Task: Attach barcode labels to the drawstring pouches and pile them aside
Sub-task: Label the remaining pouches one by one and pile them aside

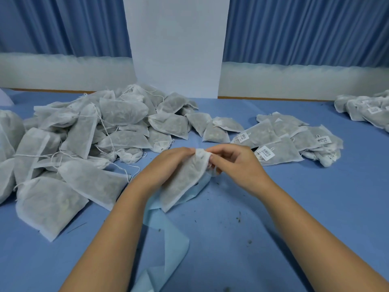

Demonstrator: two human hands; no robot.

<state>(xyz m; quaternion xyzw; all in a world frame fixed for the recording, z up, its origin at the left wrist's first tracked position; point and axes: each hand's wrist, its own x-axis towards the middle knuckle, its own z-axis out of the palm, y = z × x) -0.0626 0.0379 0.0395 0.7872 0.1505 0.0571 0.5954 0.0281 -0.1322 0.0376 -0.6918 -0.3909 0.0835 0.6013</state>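
**Asker:** What are your hands doing?

**Me:** I'm gripping one drawstring pouch [185,180] at its gathered top. My left hand [168,163] is curling round one corner and my right hand [233,163] is pinching the other. The pouch's lower end is resting on a pale blue backing strip [168,228], which is trailing toward me across the table [315,207].

**Asker:** How much room are you getting around it?

**Me:** Bare blue cloth is lying open to my right and between my forearms, with dark crumbs dotting it. On my left the unlabelled heap [94,131] is crowding in. Its nearest pouch is lying just beside my left forearm, and loose strings are straggling out of it. The labelled pile [284,140] is sitting beyond my right hand, near but apart. Another labelled lot [366,110] is sitting at the table's far right edge, well apart. A white panel [176,49] is standing at the far edge, with blue curtains [305,28] hanging on either side.

**Asker:** Are you reading anything?

**Me:** Each barcode label [265,153] is showing black bars over a line of print, but the print is coming through too small to read. I cannot tell whether the pouch in my hands is carrying one.
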